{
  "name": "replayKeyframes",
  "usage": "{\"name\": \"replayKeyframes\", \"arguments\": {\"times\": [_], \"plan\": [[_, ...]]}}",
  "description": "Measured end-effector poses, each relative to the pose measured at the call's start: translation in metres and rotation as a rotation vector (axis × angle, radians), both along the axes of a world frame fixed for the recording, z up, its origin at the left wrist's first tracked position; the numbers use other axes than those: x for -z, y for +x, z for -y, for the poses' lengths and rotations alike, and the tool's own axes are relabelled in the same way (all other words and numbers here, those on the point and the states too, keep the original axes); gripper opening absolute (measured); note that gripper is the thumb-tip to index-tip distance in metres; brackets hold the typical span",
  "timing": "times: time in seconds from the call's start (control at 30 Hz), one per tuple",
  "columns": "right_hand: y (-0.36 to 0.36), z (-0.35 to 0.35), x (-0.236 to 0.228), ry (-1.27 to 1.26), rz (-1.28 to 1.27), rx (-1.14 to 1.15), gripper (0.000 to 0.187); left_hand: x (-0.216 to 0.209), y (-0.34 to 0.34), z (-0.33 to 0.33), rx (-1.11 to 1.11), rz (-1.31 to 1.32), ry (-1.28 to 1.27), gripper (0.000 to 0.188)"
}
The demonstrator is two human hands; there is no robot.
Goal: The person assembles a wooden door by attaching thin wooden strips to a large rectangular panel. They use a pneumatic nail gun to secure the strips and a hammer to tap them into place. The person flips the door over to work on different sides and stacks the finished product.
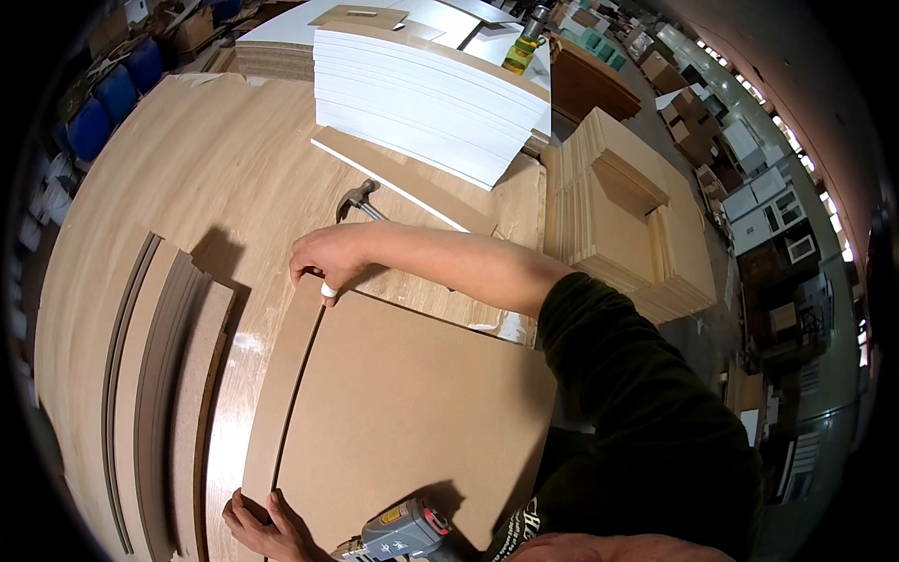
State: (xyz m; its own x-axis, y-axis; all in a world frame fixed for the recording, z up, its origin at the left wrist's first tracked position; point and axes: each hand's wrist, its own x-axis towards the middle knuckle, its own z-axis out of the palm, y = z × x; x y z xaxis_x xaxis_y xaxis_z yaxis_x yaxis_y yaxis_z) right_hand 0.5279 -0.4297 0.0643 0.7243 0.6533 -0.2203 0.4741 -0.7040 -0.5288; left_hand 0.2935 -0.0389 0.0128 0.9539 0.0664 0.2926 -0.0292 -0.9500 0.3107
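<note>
A wide brown fibreboard panel (421, 393) lies flat before me, with a narrow board strip (284, 375) along its left side and a dark thin gap between them. My right hand (330, 258) reaches across to the far end of the strip. Its fingers curl over that end, and the thumb, wrapped in something white, presses by the seam. At the near end my left hand (262, 529) grips the strip, fingers over its outer edge and thumb near the gap. A grey nail gun (398, 532) rests on the panel beside my left hand, partly cut off by the frame.
Left of the strip, several narrow boards (159, 393) stand on edge. Beyond my right hand lie a claw hammer (361, 199) and a white-edged strip (403, 183). A tall white panel stack (421, 103) holds a bottle (523, 51). Brown boards (618, 215) are piled at right.
</note>
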Motion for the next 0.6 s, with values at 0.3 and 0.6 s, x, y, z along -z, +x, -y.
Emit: {"name": "replayKeyframes", "arguments": {"times": [0.3,0.6], "plan": [[-0.002,-0.006,-0.010,-0.071,-0.007,-0.012,0.049,0.001,0.000,-0.006,0.011,-0.023,0.010,0.054],[0.006,0.004,0.000,-0.054,-0.034,-0.037,0.050,0.009,0.003,-0.003,0.028,0.002,-0.019,0.057]]}}
